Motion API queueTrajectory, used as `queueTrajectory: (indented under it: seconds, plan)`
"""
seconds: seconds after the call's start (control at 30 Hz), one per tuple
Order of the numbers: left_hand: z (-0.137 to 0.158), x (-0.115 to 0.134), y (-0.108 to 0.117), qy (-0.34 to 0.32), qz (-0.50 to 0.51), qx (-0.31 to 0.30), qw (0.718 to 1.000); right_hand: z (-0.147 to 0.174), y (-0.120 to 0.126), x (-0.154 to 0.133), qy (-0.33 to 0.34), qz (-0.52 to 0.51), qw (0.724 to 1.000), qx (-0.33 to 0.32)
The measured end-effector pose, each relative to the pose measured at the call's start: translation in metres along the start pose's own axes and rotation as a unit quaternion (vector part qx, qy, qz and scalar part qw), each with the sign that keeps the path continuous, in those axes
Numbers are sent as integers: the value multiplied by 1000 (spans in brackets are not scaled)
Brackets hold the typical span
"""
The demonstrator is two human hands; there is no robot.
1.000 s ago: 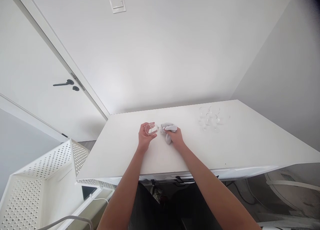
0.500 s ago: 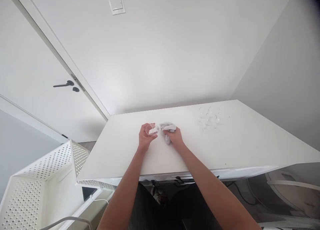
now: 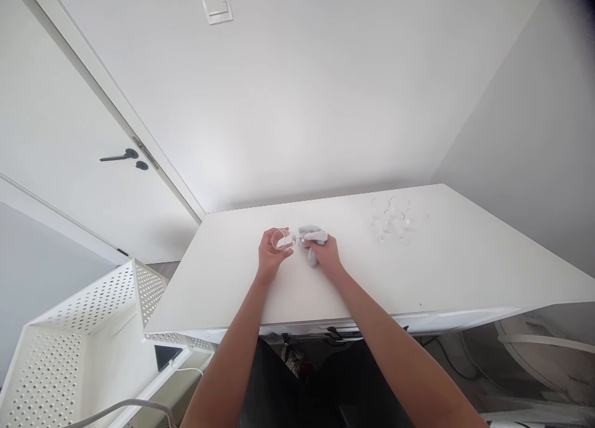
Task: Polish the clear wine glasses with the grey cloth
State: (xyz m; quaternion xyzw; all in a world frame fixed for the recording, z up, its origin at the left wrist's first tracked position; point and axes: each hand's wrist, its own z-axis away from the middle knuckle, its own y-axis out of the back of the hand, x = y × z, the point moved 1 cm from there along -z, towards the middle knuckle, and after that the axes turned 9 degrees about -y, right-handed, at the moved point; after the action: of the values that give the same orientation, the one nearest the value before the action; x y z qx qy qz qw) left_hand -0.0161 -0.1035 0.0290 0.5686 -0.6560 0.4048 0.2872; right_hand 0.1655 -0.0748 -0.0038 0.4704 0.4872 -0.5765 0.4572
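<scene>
My left hand (image 3: 268,254) is wrapped around the bowl of a clear stemmed glass (image 3: 291,242), which lies on its side with its open rim to the left. My right hand (image 3: 330,253) pinches a light grey cloth (image 3: 313,258) around the foot end of the same glass. Folds of the cloth hide the foot. Both hands are just above the white cabinet top (image 3: 223,273), near its middle.
Several clear glasses (image 3: 394,215) stand in a cluster at the back right of the cabinet top. Behind it rises a white wall with a light switch (image 3: 216,2). A door with a black handle (image 3: 119,156) and a perforated white rack (image 3: 51,366) are at left.
Both hands keep their hold on the glass and cloth, almost unmoved. The cloth at the foot end has shifted very slightly, and the whole view has moved a little.
</scene>
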Motion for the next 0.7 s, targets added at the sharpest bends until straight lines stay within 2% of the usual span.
queueTrajectory:
  seconds: [0.1,0.17,0.23,0.37,0.47,0.53,0.63,0.7]
  plan:
    - [0,-4,3,4,-3,20,1000,1,-2,2,117,61,991,-17]
    - [-1,-8,7,6,7,28,1000,1,-4,4,210,95,971,-69]
    - [-1,-12,11,8,25,43,999,3,-6,6,269,116,947,-129]
    - [-3,-18,20,36,74,87,993,9,-11,6,326,137,907,-230]
    - [-4,-20,23,63,96,108,988,14,-11,5,361,191,871,-273]
    - [-5,-22,23,70,96,107,987,16,-10,5,379,222,858,-267]
    - [-5,-23,21,68,91,102,988,17,-8,5,386,245,858,-232]
    - [-5,-24,19,79,83,97,989,17,-9,5,397,278,843,-234]
